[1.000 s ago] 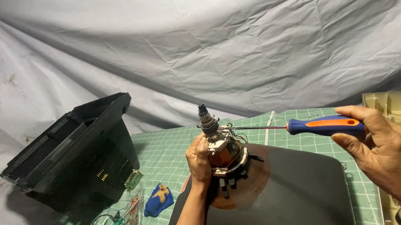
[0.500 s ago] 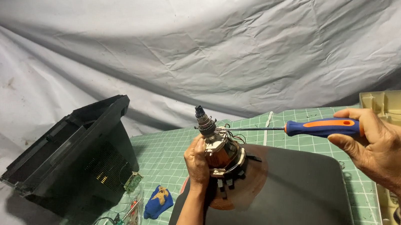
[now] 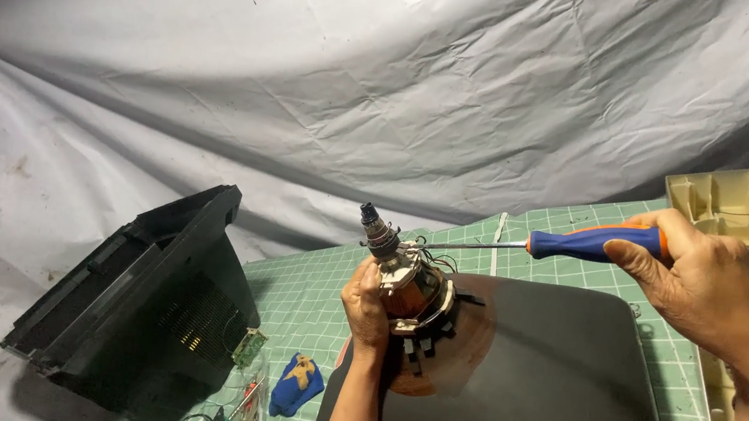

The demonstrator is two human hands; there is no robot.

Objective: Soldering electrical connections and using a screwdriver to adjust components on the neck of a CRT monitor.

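Since the earlier frames the screwdriver [image 3: 568, 243] has shifted only slightly, its thin shaft now reaching left so the tip meets the top of the copper-wound yoke [image 3: 412, 290] at the centre of the frame; the work looks to be at the same fastening. In the head view, the right hand [image 3: 713, 291], at right, has its fingers clenched around the blue-and-orange handle. The left hand [image 3: 370, 309] grasps the yoke from the left, on the dark tube [image 3: 542, 390] lying on the green tabletop [image 3: 308, 297]. A black rear casing [image 3: 139, 297] sits lower left
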